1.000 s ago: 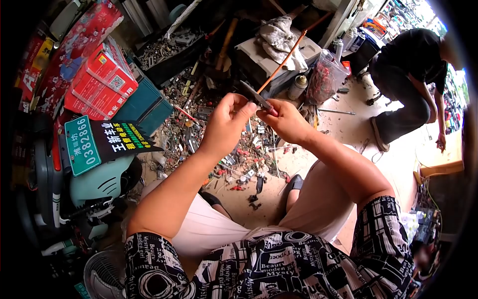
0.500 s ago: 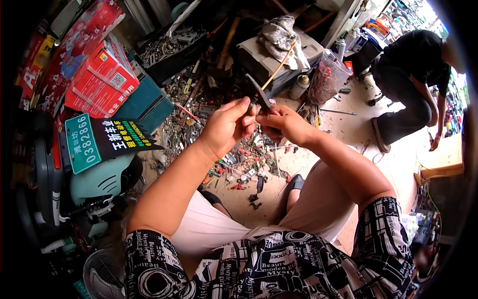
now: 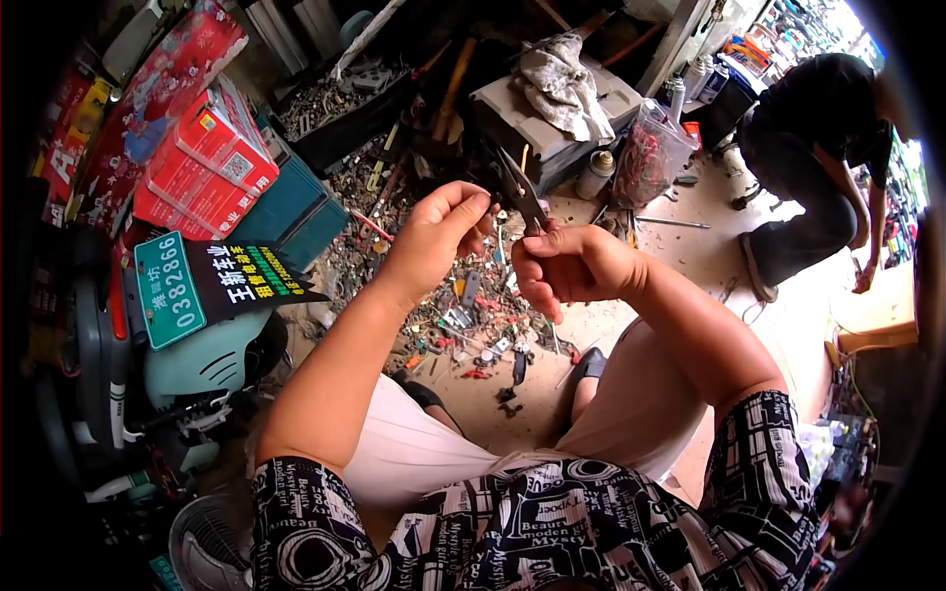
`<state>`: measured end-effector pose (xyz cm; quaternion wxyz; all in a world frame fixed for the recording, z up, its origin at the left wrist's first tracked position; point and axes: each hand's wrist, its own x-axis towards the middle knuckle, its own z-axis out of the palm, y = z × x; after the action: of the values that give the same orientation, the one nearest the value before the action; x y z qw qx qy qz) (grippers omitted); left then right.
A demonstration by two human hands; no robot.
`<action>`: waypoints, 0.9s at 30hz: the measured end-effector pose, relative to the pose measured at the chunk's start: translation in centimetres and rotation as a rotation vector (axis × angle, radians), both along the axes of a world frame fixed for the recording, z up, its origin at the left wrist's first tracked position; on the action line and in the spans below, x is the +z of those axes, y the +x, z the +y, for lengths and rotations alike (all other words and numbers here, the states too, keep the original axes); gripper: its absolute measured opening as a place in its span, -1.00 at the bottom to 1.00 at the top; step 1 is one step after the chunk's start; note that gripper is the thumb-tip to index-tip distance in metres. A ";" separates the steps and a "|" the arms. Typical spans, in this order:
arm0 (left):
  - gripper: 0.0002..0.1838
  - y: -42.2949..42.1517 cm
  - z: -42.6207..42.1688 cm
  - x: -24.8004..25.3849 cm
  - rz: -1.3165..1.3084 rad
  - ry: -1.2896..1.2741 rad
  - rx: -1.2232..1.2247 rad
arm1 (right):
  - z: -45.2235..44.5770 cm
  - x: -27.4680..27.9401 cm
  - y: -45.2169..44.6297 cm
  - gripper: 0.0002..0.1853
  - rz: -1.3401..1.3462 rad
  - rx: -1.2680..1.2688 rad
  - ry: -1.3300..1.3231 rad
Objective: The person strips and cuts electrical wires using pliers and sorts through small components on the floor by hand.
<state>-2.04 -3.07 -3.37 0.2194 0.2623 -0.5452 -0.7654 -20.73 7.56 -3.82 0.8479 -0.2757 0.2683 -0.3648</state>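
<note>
My right hand [image 3: 581, 264] is closed on a dark metal tool [image 3: 520, 192] that looks like scissors or pliers, its blades pointing up and slightly left. Just left of it, my left hand [image 3: 434, 231] has its thumb and fingers pinched together; whatever lies between them is too small to make out. A short yellow piece [image 3: 524, 158] shows beside the tool's blades; what holds it is unclear. Small scattered parts [image 3: 473, 315] lie on the floor below both hands.
A grey box [image 3: 562, 108] with a cloth [image 3: 564, 84] stands ahead, beside a spray can [image 3: 594, 175] and a bag of parts [image 3: 650, 153]. A person [image 3: 813, 148] crouches at right. Red carton [image 3: 207, 163] and scooter [image 3: 212, 360] are at left.
My hands have moved apart. The long orange-yellow rod seen earlier beyond the hands no longer shows at full length; only a short yellow piece is visible. The tool's blades now point more upright.
</note>
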 end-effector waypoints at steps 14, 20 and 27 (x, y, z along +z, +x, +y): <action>-0.85 0.3 -0.2 -0.7 -0.131 -0.163 -0.080 | 0.0 0.0 -0.3 -0.64 0.027 0.061 0.009; -0.87 0.4 0.2 -0.4 -0.184 -0.223 -0.205 | 0.2 -0.2 -0.3 -0.63 0.059 0.057 0.062; -0.80 0.9 0.1 0.1 -0.244 -0.412 -0.244 | 0.3 -0.4 -0.1 -0.62 0.150 0.071 0.030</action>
<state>-1.11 -3.01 -3.29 0.1068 0.2347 -0.7395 -0.6218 -20.87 7.89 -4.25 0.8418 -0.2988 0.3267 -0.3087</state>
